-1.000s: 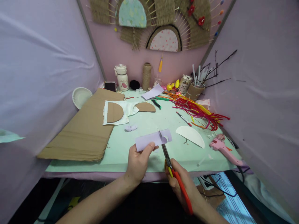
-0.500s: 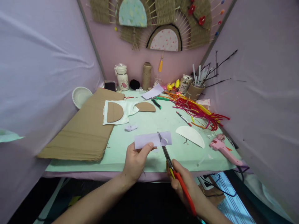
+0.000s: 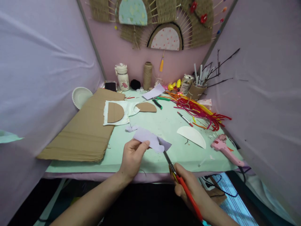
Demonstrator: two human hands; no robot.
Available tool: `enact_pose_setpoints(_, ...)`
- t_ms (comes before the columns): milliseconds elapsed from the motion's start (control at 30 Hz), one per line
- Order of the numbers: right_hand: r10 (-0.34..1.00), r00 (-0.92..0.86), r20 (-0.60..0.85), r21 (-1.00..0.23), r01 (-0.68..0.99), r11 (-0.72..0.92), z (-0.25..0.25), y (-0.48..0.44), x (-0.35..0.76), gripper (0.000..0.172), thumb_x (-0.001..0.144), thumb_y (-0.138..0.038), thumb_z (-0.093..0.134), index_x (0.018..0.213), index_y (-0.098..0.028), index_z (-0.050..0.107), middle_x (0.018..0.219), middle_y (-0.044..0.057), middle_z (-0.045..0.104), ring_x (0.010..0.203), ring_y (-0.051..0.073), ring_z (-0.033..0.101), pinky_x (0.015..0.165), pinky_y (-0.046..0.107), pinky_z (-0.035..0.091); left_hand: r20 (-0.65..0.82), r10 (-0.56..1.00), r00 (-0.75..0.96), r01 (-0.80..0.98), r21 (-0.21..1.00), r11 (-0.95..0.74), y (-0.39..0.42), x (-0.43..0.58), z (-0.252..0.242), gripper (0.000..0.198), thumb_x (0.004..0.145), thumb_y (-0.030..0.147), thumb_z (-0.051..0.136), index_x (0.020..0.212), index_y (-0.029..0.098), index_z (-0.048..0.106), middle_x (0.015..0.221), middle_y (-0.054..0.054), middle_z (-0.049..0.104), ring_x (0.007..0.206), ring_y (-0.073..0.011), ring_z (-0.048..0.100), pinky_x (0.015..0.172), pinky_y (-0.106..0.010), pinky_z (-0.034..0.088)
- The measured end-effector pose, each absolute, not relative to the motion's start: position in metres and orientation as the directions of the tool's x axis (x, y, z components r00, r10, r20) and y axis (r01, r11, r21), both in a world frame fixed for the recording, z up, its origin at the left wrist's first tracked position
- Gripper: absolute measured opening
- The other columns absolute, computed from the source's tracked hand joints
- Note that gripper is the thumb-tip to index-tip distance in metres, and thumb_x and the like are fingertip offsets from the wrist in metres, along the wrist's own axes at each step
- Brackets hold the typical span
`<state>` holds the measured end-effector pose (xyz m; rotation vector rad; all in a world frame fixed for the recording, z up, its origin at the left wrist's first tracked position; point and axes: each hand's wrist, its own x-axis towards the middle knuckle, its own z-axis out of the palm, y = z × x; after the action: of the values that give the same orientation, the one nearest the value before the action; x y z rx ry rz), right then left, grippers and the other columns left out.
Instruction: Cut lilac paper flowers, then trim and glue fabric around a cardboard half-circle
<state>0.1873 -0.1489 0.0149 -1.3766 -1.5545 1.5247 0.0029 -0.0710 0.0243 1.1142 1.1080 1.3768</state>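
Note:
My left hand [image 3: 134, 155] pinches the left end of a lilac strip of paper [image 3: 146, 137] between thumb and fingers, above the front of the table. A curved cut edge runs along the paper's right part. Red-handled scissors [image 3: 188, 191] are gripped in my right hand [image 3: 188, 180], their blades pointing up and left into the paper's right end. How far the blades are apart is hard to tell. Just behind the paper lie small lilac paper cut-outs [image 3: 131, 128]. To the right rests a white half-round piece [image 3: 191, 136].
A large cardboard sheet [image 3: 77, 135] covers the table's left side, with a cardboard half-round [image 3: 115, 112] on white cloth beside it. At right are a pink glue gun [image 3: 227, 150], a pen [image 3: 185, 119] and red and orange pipe cleaners [image 3: 195, 110]. Pliers [image 3: 157, 104] lie farther back.
The paper has tilted, its right end now lower, and the cut around the rounded edge has gone farther. My left hand shifted slightly left; the scissors moved slightly right and down.

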Motion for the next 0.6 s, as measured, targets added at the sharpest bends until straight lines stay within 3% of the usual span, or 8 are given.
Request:
enact_pose_setpoints(267,0.946,-0.288,-0.147,-0.948,0.313,-0.052,0.01,-0.148,0.187,0.053,0.076,-0.072,0.047,0.071,-0.024,0.027,0.061,-0.008,0.032,0.051,0.009,0.025,0.044,0.022,0.021,-0.011,0.999,-0.053,-0.141,0.99,0.003,-0.074,0.021,0.031,0.025,0.077,0.037,0.066,0.067,0.015,0.069,0.066,-0.002,0.07,0.067,-0.0143,0.06,0.067,-0.024,0.046)
enact_pose_setpoints(600,0.933,-0.318,-0.17,-0.938,0.341,-0.055,0.01,-0.148,0.191,0.038,0.081,-0.049,0.053,0.073,-0.024,0.026,0.061,-0.008,0.033,0.052,0.009,0.026,0.046,0.022,0.022,-0.033,0.989,0.146,-0.005,0.999,0.034,-0.072,0.01,0.042,0.028,0.081,0.038,0.062,0.069,0.015,0.072,0.074,-0.004,0.073,0.073,-0.0167,0.063,0.071,-0.024,0.047)
